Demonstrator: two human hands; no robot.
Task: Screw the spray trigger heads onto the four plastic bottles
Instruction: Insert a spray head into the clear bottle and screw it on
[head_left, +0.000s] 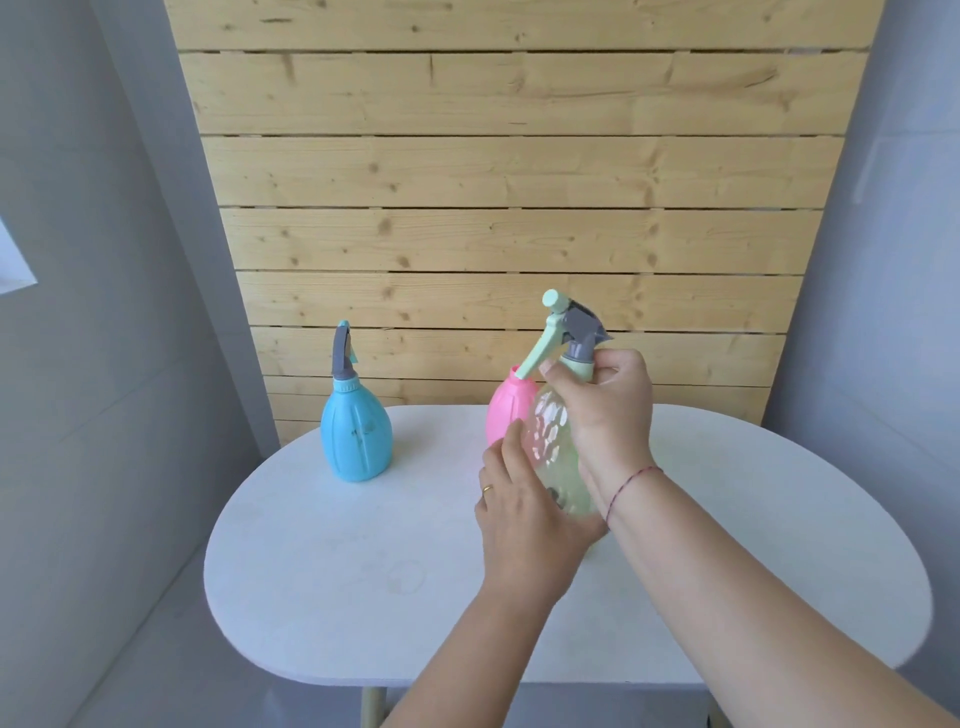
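Both hands on the clear green bottle (558, 457), held up above the white oval bench (337, 545), right of centre. Body is translucent with a dimpled surface and leans slightly.

Left hand (524, 525) cups the lower body from the near-left side, fingers (511, 447) wrapped round it and closed on the plastic. Gold ring on one of them.

Right hand (610, 405) is at the neck, fingers curled shut round the collar of the green spray trigger head (569, 332). Head sits on the neck: mint lever slanting down-left, grey shroud, nozzle end up and to the left. Can't tell from this angle how far the collar is threaded on. Red string bracelet (631, 486) on the right wrist.

Pink bottle (506, 410) stands on the bench just behind the green one, partly hidden by it and by the left hand. Its neck is open, no head on it.

Blue bottle (356, 431) stands upright at the far-left of the bench, well apart from the others. It has its grey trigger head (343, 351) fitted.

Only three bottles in view.

Backdrop is a pale wood plank wall (519, 182), grey walls either side.
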